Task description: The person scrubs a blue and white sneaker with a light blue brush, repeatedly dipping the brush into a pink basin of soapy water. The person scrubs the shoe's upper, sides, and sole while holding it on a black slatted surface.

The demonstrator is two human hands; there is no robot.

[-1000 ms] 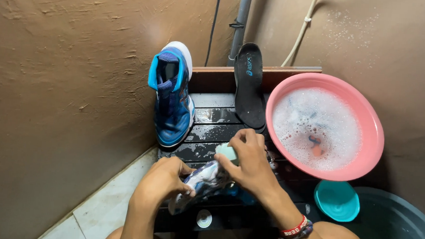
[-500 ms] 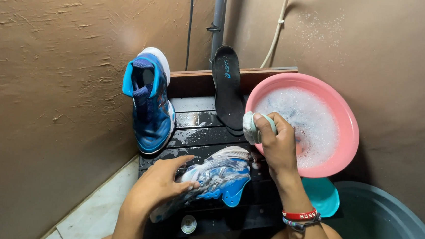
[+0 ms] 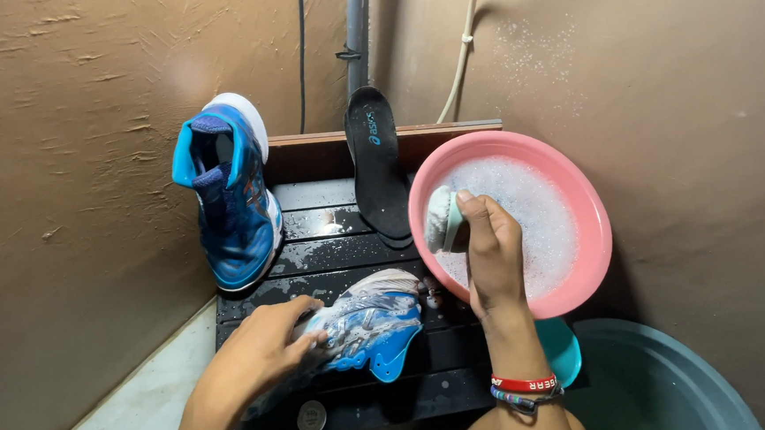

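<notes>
The left hand (image 3: 259,354) is clamped on a wet blue and white sports shoe (image 3: 367,322) lying on its side on the dark slatted table (image 3: 329,225). The right hand (image 3: 487,248) grips a pale green scrubbing brush (image 3: 442,219) over the rim of a round pink plastic basin (image 3: 588,254) of soapy water. A second blue shoe (image 3: 228,201) leans against the brown wall, near a black insole (image 3: 378,166).

On the worktop (image 3: 328,229): soapy shoe (image 3: 367,325) at the front, under the left hand (image 3: 259,354); second shoe (image 3: 228,201) behind and left, propped against the wall; insole (image 3: 377,166) upright at the back. Right of these, basin (image 3: 590,228), tilted; right hand (image 3: 487,243) with brush (image 3: 440,218) over its rim. Scoop (image 3: 564,350) below the basin, tub (image 3: 680,410) at far right.
</notes>
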